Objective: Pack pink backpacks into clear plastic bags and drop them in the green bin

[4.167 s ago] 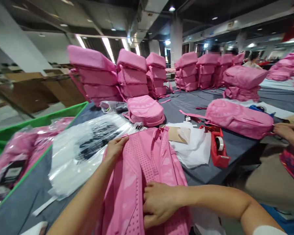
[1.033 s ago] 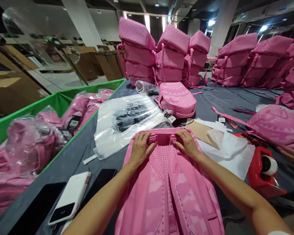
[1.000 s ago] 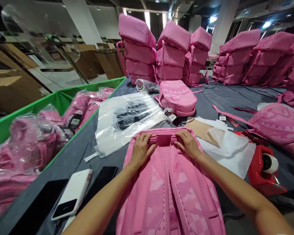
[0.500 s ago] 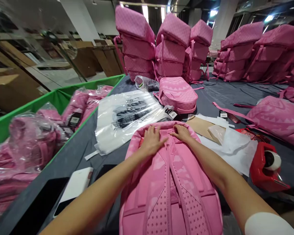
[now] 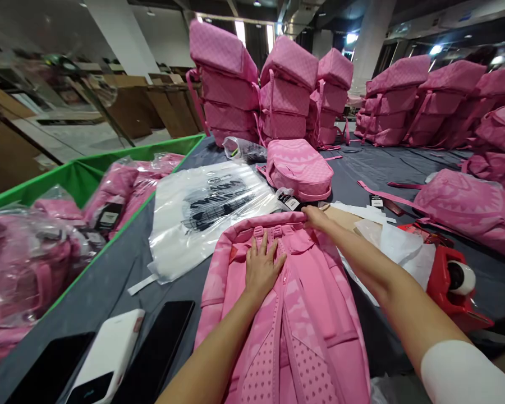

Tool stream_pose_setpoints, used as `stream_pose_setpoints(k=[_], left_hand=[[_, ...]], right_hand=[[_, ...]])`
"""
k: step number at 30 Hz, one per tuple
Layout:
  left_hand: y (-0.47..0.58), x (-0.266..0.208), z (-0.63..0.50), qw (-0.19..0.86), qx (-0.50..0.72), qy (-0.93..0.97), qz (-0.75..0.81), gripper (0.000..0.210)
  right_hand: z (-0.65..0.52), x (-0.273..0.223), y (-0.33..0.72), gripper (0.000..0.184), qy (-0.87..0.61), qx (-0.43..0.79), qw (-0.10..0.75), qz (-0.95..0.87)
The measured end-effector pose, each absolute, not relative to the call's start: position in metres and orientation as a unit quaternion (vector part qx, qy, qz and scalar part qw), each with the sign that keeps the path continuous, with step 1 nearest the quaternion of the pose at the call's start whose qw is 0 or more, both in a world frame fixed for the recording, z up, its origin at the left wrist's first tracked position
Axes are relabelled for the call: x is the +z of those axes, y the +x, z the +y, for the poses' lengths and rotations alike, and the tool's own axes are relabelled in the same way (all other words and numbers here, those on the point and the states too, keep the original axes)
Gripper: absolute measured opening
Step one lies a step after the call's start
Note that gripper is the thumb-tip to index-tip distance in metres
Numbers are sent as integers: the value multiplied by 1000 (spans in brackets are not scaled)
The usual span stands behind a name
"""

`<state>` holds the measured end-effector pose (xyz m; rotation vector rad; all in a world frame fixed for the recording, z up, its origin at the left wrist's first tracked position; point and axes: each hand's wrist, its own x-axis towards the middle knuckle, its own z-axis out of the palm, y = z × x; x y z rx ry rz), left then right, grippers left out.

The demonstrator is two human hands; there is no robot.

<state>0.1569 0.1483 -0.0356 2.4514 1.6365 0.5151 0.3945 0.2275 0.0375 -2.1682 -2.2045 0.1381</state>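
Note:
A pink camouflage backpack (image 5: 320,292) lies in front of me with its shoulder straps facing up. My left hand (image 5: 261,270) rests on the upper straps, just below the buckles, with its fingers spread. At the bag's top edge, right of centre, my right hand (image 5: 316,219) has its fingers curled over the rim; the fingertips are partly hidden. Just beyond that edge, a black-and-white hang tag (image 5: 288,200) lies beside a smaller pink backpack (image 5: 298,164). To the left is a clear printed plastic bag (image 5: 212,196), spread flat.
Stacks of pink bags (image 5: 229,92) stand at the back. A green-sided bin (image 5: 78,174) on the left holds plastic-wrapped pink items. Two black phones and a white power bank (image 5: 109,348) lie at lower left. On the right are white paper and a red tape dispenser (image 5: 448,303).
My left hand has shifted down and lies flatter on the straps. My right hand has moved to the bag's top edge. The backpack has turned slightly, and the camera view has shifted.

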Motion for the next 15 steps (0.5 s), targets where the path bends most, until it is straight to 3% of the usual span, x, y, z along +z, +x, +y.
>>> stream_pose_setpoints(k=[9,12,15], left_hand=[[165,-35,191,91,191,806,553,50],[162,-36,192,89,206,799,557,48],[162,-37,192,86,214,798,557,47]], right_hand=[[259,37,378,41,-708,34,-31,-705],[207,38,371,47,-681,6,1,-732],[124,27,349,46,-575,49,87,-812]])
